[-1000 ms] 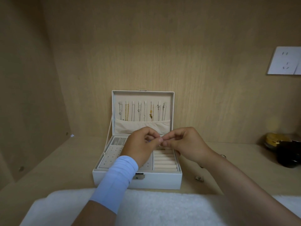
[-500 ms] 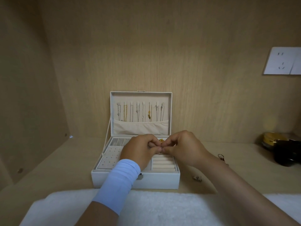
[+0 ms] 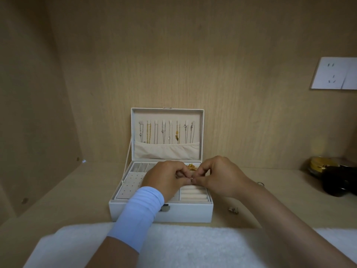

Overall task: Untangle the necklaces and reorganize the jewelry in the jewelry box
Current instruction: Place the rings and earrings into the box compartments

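Wooden desk [image 3: 58,206] carries the open jewelry box [image 3: 185,215]. Left hand [image 3: 166,178] and right hand [image 3: 222,176] pinch one small silvery piece [image 3: 191,178] in curled fingers [image 3: 181,173] above the ring rolls [image 3: 194,194]. Recommended: light pressure, working low.

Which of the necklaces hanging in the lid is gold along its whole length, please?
The second necklace from the left; the sixth shows gold only at its pendant, the rest look silvery.

The left hand [image 3: 166,180] and right hand [image 3: 222,178] are held close together, knuckles up, fingers curled inward. Their fingertips are met between them, and a small piece [image 3: 191,178] is pinched there by both. The left wrist is wrapped in a pale blue sleeve [image 3: 139,211]; the right forearm [image 3: 280,215] is bare.
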{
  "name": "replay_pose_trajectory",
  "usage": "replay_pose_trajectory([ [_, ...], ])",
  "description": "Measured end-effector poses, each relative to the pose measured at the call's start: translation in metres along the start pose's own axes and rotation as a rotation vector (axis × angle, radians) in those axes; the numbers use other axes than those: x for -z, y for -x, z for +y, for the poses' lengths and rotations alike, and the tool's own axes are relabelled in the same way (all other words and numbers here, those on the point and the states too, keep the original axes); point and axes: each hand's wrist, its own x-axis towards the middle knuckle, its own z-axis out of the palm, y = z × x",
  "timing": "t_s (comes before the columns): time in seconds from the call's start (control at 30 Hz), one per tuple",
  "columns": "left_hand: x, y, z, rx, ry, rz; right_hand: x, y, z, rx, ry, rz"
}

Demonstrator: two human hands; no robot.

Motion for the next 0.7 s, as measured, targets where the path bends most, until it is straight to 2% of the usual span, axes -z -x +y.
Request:
replay_pose_trajectory([
  [0.2, 0.002, 0.001, 0.003, -0.003, -0.069, -0.042, 0.000, 0.003, -0.002, 0.054, 0.114, -0.019],
  [0.47, 0.011, 0.003, 0.009, -0.050, -0.244, -0.131, -0.005, 0.008, 0.000, 0.131, 0.132, -0.004],
  [0.57, 0.011, 0.004, 0.010, -0.082, -0.278, -0.108, -0.001, 0.010, 0.002, 0.143, 0.147, -0.013],
  [0.7, 0.003, 0.004, 0.012, -0.151, -0.232, -0.016, 0.023, 0.022, 0.016, 0.100, 0.097, 0.093],
])
